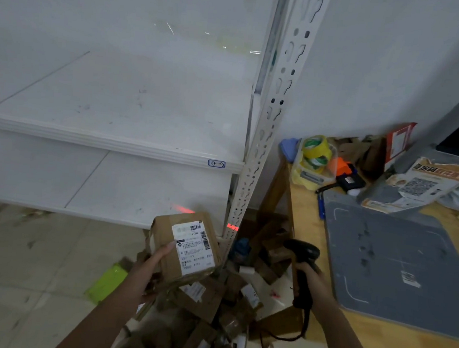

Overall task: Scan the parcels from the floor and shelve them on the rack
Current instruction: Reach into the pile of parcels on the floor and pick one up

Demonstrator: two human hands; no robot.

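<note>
Left hand (152, 264) grips taped brown cardboard parcel (185, 248) w/ white label; at 3 o'clock, right hand (311, 283) closed on black plastic barcode scanner (302, 264).

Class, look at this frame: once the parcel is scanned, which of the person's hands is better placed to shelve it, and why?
Left. The left hand already grips the brown cardboard parcel just below the white metal rack, while the right hand is occupied holding the black handheld scanner beside the wooden table.
</note>
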